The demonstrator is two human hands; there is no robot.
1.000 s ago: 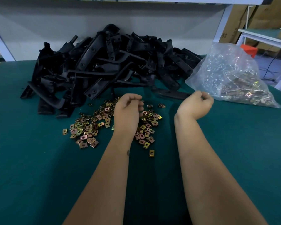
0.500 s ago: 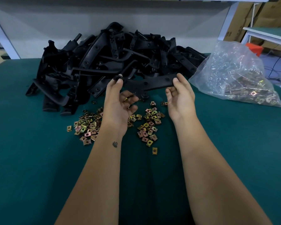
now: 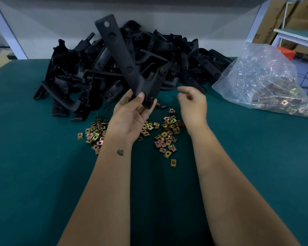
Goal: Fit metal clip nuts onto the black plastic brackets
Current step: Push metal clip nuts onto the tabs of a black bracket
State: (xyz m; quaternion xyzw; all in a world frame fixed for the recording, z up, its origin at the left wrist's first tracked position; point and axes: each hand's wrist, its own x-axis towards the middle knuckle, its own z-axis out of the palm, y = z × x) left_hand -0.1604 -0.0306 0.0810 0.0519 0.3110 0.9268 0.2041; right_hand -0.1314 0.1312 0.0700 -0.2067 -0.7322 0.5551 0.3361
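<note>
Left hand (image 3: 130,119) fingers pinch long black plastic bracket (image 3: 124,59) upright; right hand (image 3: 194,103) blurred, fingers loosely curled, holding unclear, above brass-coloured metal clip nuts (image 3: 165,134) on green tabletop (image 3: 34,166)

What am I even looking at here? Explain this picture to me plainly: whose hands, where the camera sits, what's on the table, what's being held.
No machine here: a person works bare-handed, and the camera sits on their head, looking forward and down. The left hand has a grip on the lower end of one black plastic bracket, raised with its long end pointing up. The right hand hangs beside it, fingers loosely curled; it is blurred, so whether it pinches anything is unclear. On the green table lie a pile of brackets, loose metal clip nuts, and a clear plastic bag holding more nuts.
</note>
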